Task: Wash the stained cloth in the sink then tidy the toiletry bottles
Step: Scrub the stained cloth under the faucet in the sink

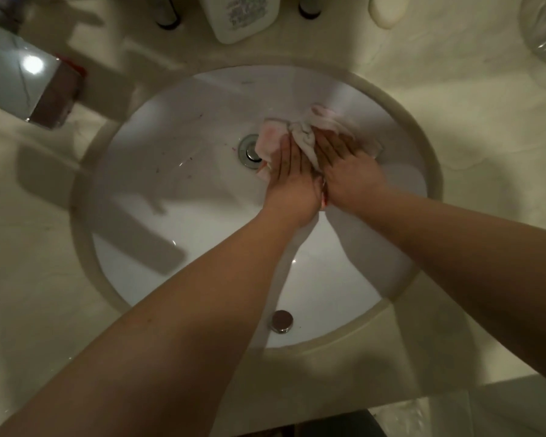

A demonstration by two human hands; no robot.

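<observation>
Both hands, left hand (289, 171) and right hand (349, 164), press the cloth (303, 134) between flat, straight fingers, low in the sink (177, 171) just right of the drain (249, 151); rubbing palms firmly should work the pink stain loose.

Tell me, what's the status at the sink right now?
Both hands, left and right, flat, fingers straight, pressing the cloth between them over the sink. Cloth pink-stained. Drain just beside. Bottles untouched.
</observation>
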